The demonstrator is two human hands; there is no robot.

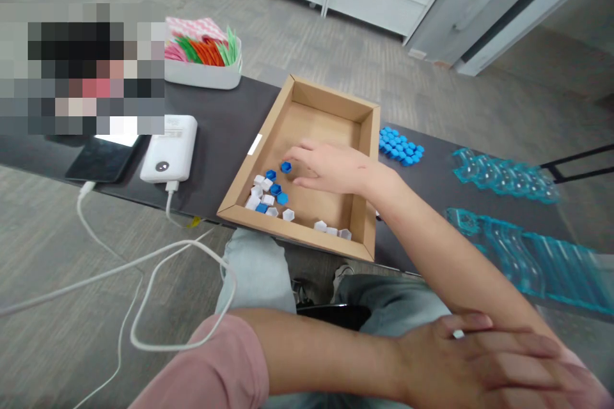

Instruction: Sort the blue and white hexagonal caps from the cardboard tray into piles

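Note:
A shallow cardboard box [364, 140] lies on the dark table. Inside it, near the front left corner, is a cluster of small white hexagon pieces [261, 192] and blue hexagon pieces [277, 192], with a few more white ones [330, 228] along the front wall. My right hand [336, 169] reaches into the box with its fingers stretched out, and the fingertips are at a single blue hexagon piece [286, 167]. My left hand [480, 358], coming from a pink sleeve, rests flat on my right forearm near the elbow.
A pile of blue hexagon pieces [400, 146] sits on the table right of the box. Clear blue plastic trays [503, 172] lie further right. To the left are a white power bank [170, 150], a phone [103, 160], white cables [144, 268] and a white bin [204, 73] of coloured items.

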